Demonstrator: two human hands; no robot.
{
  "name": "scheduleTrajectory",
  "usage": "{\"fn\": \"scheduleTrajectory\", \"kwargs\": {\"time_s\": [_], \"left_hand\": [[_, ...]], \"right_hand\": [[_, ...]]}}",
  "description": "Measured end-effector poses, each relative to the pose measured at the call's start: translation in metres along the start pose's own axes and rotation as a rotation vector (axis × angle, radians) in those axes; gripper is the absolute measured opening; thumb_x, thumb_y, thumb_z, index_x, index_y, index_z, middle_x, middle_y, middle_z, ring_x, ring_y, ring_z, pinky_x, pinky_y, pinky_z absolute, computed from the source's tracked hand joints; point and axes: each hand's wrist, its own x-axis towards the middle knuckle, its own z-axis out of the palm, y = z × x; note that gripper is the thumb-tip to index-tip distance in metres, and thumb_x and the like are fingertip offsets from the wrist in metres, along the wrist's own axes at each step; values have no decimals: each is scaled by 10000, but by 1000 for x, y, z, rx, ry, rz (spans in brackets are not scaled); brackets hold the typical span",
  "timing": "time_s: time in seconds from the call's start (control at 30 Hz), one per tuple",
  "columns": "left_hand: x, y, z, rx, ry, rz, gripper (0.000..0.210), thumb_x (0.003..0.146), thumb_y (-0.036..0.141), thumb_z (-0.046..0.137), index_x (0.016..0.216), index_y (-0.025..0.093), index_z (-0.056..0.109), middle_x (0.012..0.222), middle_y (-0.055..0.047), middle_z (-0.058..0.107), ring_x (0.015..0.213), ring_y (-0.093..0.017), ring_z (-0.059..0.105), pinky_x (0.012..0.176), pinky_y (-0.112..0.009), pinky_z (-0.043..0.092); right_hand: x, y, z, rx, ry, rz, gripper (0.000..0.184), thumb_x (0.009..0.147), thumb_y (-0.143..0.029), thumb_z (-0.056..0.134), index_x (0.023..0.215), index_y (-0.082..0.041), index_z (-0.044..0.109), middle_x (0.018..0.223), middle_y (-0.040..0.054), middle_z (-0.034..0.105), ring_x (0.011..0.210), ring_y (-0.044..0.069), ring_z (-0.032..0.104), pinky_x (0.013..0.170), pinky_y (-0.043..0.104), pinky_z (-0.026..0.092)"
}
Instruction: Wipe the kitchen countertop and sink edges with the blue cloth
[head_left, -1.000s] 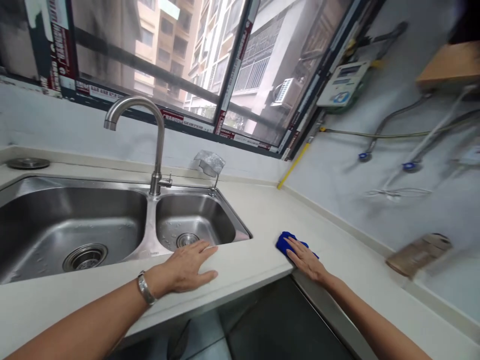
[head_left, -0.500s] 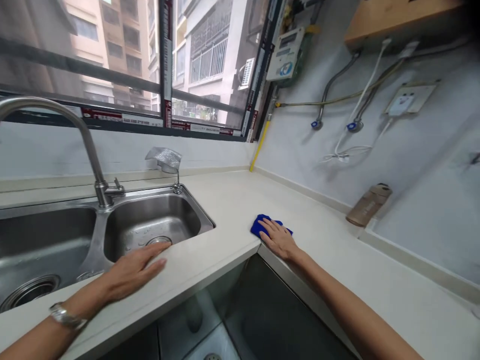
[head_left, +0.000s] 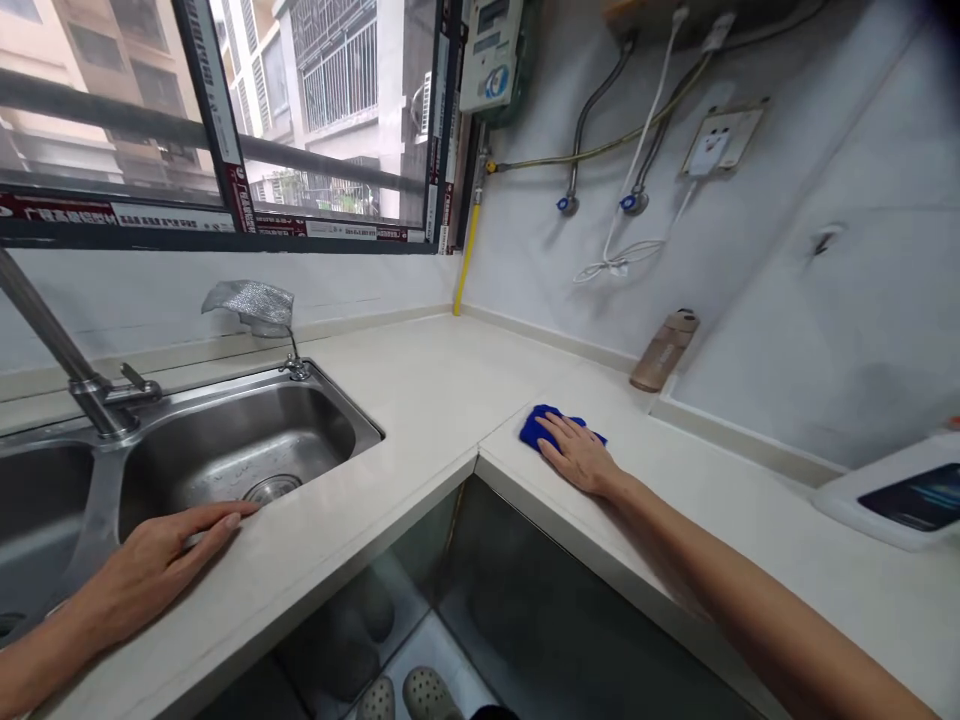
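Observation:
My right hand (head_left: 576, 455) presses a crumpled blue cloth (head_left: 537, 428) against the white countertop (head_left: 405, 385), just right of the inner corner. Its fingers lie over the cloth, and cloth edges show on both sides. At the front edge of the sink, my left hand (head_left: 161, 560) rests on the counter with fingers stretched out and nothing in them. Close behind its fingertips lies the steel sink basin (head_left: 247, 440) with its drain strainer (head_left: 271, 488).
The metal faucet (head_left: 97, 395) rises at left, near a silver-wrapped fitting (head_left: 251, 305). A brown bottle (head_left: 664, 350) leans by the right wall; a white jug (head_left: 892, 495) lies further right. Hoses and cords (head_left: 637, 250) hang above. Two clogs (head_left: 427, 692) stand on the floor below.
The view has swung right, bringing the white jug and the clogs into sight. My right hand has slid the blue cloth rightward, past the counter's corner. My left hand stays by the sink.

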Motion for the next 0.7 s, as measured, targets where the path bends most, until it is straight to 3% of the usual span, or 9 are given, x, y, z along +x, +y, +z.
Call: {"fn": "scheduleTrajectory", "kwargs": {"time_s": [0.2, 0.43, 0.57, 0.7], "left_hand": [[2, -7, 4, -125, -130, 68, 645, 927, 654, 343, 1403, 258, 524, 1218, -17, 698, 1125, -296, 628, 987, -378, 454], [-2, -5, -1, -19, -161, 55, 670, 968, 618, 237, 1482, 236, 434, 1213, -84, 697, 1114, -342, 631, 955, -458, 458], [1, 0, 2, 25, -143, 27, 670, 961, 603, 216, 1459, 237, 474, 1301, -103, 655, 1203, -365, 585, 1000, -496, 432], [13, -5, 10, 39, -189, -15, 699, 945, 656, 229, 1438, 245, 506, 1328, -113, 639, 1203, -376, 589, 1014, -536, 425]], "right_hand": [[-109, 59, -9, -77, 50, 55, 613, 1011, -521, 188, 1523, -243, 379, 1592, 50, 348, 1469, 280, 304, 1175, 537, 319], [-235, 73, -27, -25, 39, 71, 619, 998, -562, 226, 1556, -312, 323, 1597, 19, 330, 1470, 280, 308, 1189, 556, 313], [-259, 63, -34, -34, 53, 114, 590, 998, -555, 230, 1551, -369, 317, 1592, -14, 335, 1468, 277, 311, 1176, 564, 333], [-245, 43, -38, -94, 66, 148, 574, 1006, -531, 213, 1546, -372, 325, 1583, -18, 354, 1462, 282, 324, 1166, 570, 336]]}}
